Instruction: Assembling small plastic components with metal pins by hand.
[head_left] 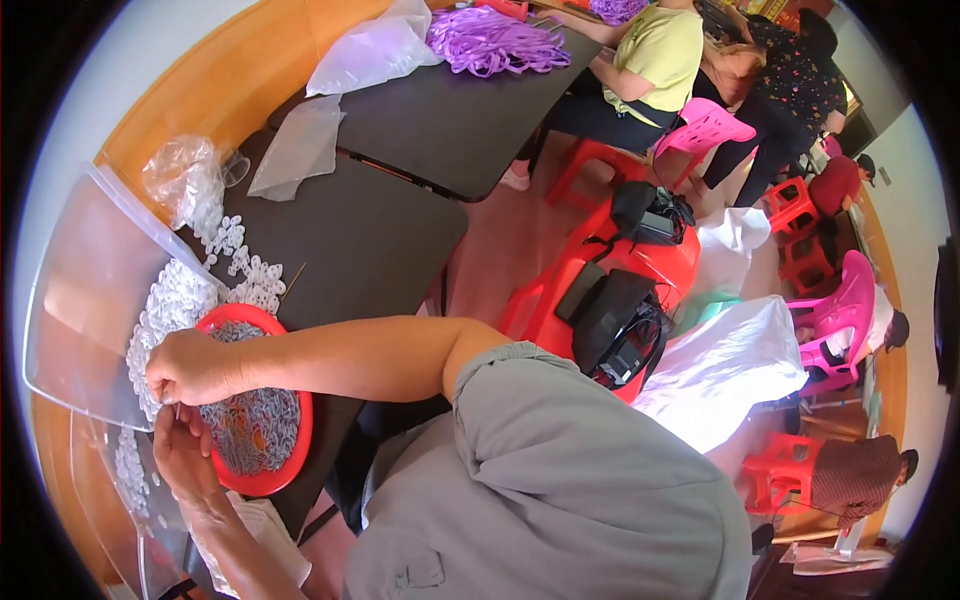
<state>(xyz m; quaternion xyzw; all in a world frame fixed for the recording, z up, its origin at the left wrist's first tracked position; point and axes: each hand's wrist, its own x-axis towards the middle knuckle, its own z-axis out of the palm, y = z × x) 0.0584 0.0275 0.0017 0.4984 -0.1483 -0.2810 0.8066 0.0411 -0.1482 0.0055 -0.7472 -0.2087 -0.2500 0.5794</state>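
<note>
My right hand [190, 370] reaches over a red round basin [306, 440] with its fingertips pinched together. Close below it my left hand [185, 455] is raised with its fingers curled, its tips almost meeting those of the right. A tiny piece seems to sit between the fingertips, too small to name. Many small grey wire-like pieces [255, 440] fill the basin, partly hidden by my right forearm. Beside the basin lies a heap of small white oval plastic pieces [165, 305], some of them under or behind my right hand.
Clear plastic bins [85, 290] stand at the left, next to a crumpled clear bag [185, 175]. Purple straps [495, 42] and a white bag [370, 55] lie on the far dark table [450, 130]. Red stools, black bags [620, 325] and several people occupy the right side.
</note>
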